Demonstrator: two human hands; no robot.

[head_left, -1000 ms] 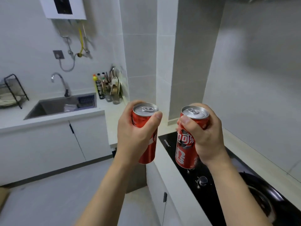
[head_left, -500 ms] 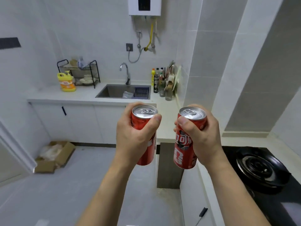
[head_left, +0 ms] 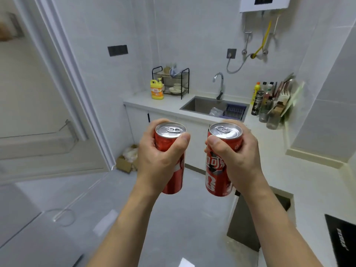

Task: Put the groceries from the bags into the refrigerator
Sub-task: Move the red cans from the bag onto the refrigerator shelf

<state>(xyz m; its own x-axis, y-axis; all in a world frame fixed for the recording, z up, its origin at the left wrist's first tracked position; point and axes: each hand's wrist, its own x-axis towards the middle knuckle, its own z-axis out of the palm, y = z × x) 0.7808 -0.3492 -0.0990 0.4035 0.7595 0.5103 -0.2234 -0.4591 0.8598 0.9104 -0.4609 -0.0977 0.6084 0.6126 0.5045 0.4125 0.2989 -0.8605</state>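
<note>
Left fingers: the thumb (head_left: 181,139) is wrapped across the front of the left can (head_left: 172,160), the other fingers curled round its far side; the can is gripped just under its rim by the left hand (head_left: 159,160).
Right fingers: the thumb (head_left: 215,145) is pressed on the front of the right can (head_left: 218,170), the rest folded round the back; a firm grasp by the right hand (head_left: 240,160).
Cans: both red, tabs unopened, held upright and side by side at frame centre, apart from each other, above the floor.
Behind the cans: white cabinet fronts are partly covered by hands and cans.
Upper centre: a steel sink (head_left: 202,106) is set in the white counter (head_left: 138,99), with a tap (head_left: 219,83) behind it and a blue basket (head_left: 235,110) inside.
Left of the sink: a yellow detergent bottle (head_left: 157,90) is seen just beside a black dish rack (head_left: 171,81).
Upper right: bottles (head_left: 260,101) are crowded in the counter corner.
Left of frame: a white door edge (head_left: 73,78) is seen, with a clear shelf (head_left: 38,141) beyond.
Floor, centre left: an open cardboard box (head_left: 127,160) lies by the wall.
Lower right: a black hob corner (head_left: 341,241) is seen on the near worktop.
</note>
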